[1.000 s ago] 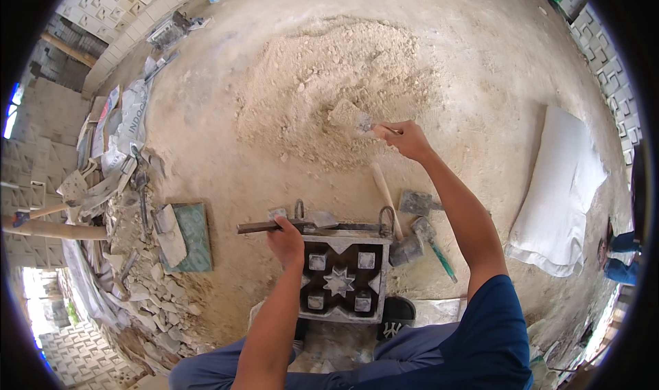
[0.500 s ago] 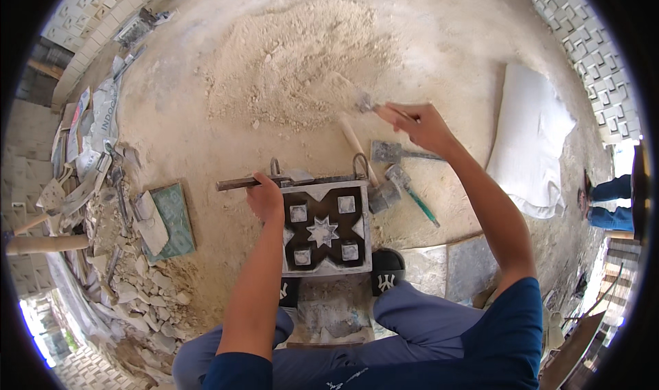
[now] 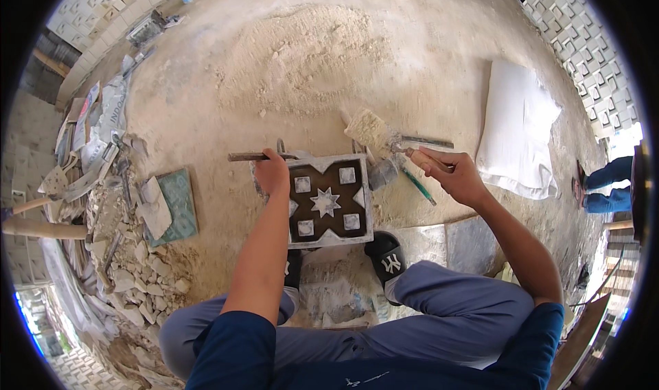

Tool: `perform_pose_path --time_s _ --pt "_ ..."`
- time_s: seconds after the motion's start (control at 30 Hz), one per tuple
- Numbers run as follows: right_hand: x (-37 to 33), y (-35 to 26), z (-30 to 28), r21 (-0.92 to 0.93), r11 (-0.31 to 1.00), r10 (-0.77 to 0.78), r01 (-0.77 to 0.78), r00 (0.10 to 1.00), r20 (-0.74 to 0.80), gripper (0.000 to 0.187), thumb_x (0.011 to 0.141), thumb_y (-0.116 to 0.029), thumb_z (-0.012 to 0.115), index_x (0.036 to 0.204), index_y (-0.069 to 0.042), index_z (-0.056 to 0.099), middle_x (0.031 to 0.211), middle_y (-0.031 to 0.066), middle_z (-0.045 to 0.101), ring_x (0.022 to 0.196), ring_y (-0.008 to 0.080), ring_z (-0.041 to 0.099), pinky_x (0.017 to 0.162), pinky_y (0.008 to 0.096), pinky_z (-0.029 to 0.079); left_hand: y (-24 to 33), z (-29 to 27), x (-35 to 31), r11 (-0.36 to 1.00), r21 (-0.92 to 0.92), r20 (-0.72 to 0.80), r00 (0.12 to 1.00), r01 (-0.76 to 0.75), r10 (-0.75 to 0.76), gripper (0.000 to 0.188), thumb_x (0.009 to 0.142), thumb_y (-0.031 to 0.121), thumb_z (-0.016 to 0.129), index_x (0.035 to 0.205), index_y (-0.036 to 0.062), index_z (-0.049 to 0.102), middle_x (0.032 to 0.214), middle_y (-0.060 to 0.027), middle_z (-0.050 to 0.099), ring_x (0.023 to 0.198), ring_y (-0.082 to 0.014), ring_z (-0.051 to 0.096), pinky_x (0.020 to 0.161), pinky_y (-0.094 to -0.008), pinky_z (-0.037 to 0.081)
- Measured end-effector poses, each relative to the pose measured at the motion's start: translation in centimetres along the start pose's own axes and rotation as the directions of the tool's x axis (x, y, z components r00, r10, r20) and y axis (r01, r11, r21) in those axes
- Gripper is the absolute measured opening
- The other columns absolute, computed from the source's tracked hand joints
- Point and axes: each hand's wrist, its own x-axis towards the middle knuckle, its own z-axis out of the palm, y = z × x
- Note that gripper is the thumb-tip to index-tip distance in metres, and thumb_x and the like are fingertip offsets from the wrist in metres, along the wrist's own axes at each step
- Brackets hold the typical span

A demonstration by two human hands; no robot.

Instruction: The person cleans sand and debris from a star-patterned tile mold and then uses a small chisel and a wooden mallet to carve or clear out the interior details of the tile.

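Note:
A square metal mould [image 3: 364, 215] with an eight-pointed star and small square blocks inside lies in front of my feet. My left hand [image 3: 273, 174] is closed around a narrow dark bar [image 3: 241, 156] at the mould's far left edge. In my right hand [image 3: 456, 177] is the wooden handle of a trowel [image 3: 371, 130]; its blade carries pale powder. The loaded blade hangs just past the mould's far right corner. Under the trowel and my right hand, a hammer with a green handle [image 3: 419, 187] and a dark block-headed tool [image 3: 382, 173] are partly hidden.
A pale powder heap [image 3: 302, 60] spreads over the floor ahead. A folded white sack [image 3: 516, 132] lies to the right, with another person's legs [image 3: 609, 184] beyond. At left are a green board [image 3: 181, 208], broken rubble [image 3: 141, 283] and crumpled bags [image 3: 110, 115].
My right hand has drawn the trowel back from the heap, bringing powder on its blade closer to the mould. My left hand stays at the bar by the mould's far edge.

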Motion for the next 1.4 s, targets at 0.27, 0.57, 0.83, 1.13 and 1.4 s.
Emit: perform_pose_path --time_s 0.27,0.57,0.83,1.13,1.4 --pt "-0.1 2.0 2.9 -0.095 0.988 -0.125 0.12 0.991 -0.042 0.038 0.095 -0.019 0.069 0.132 -0.011 0.066 0.112 0.013 0.076 0.093 0.0109 0.07 0.085 0.0289 0.054 -0.1 0.6 0.4 0.999 0.002 -0.03 0.998 0.053 -0.053 0.059 0.097 0.047 0.041 0.123 -0.0019 0.06 0.115 -0.0292 0.067 0.108 -0.0477 0.064 0.091 -0.0593 0.05" --pt "-0.2 1.3 2.4 -0.191 0.958 -0.222 0.212 0.974 -0.035 0.038 0.095 -0.021 0.067 0.132 -0.013 0.066 0.12 0.0154 0.07 0.095 0.0259 0.074 0.083 0.0334 0.056 -0.2 1.0 1.1 1.0 0.0 -0.054 0.998 0.022 -0.022 0.062 0.096 0.048 0.04 0.122 -0.0057 0.06 0.113 -0.0314 0.067 0.105 -0.0484 0.065 0.091 -0.0579 0.05" --pt "0.0 1.4 2.4 -0.305 0.91 -0.3 0.282 0.954 -0.013 0.034 0.095 -0.022 0.065 0.13 -0.018 0.068 0.121 0.0107 0.07 0.096 0.0319 0.071 0.084 0.0383 0.056 0.4 0.7 0.6 0.997 0.017 -0.012 0.997 0.078 -0.078 0.061 0.097 0.048 0.039 0.125 -0.0025 0.06 0.118 -0.0298 0.066 0.11 -0.0473 0.063 0.093 -0.0582 0.049" --pt "-0.6 2.0 2.0 -0.416 0.879 -0.267 0.234 0.964 -0.021 0.039 0.094 -0.022 0.068 0.132 -0.018 0.067 0.095 0.0163 0.073 0.08 0.0315 0.07 0.075 0.0403 0.055 0.0 1.1 1.1 0.998 0.015 -0.055 0.997 0.055 -0.054 0.061 0.096 0.048 0.039 0.129 -0.0011 0.056 0.118 -0.0299 0.066 0.11 -0.0482 0.062 0.094 -0.0592 0.048" --pt "-2.1 2.6 1.6 -0.405 0.871 -0.317 0.278 0.948 -0.029 0.04 0.093 -0.019 0.068 0.133 -0.02 0.066 0.087 0.0129 0.072 0.073 0.0288 0.068 0.069 0.0399 0.055 -0.2 1.3 1.2 0.999 0.01 -0.066 0.997 0.045 -0.045 0.062 0.096 0.048 0.04 0.123 -0.0046 0.059 0.115 -0.0316 0.066 0.108 -0.0488 0.063 0.093 -0.0586 0.049"
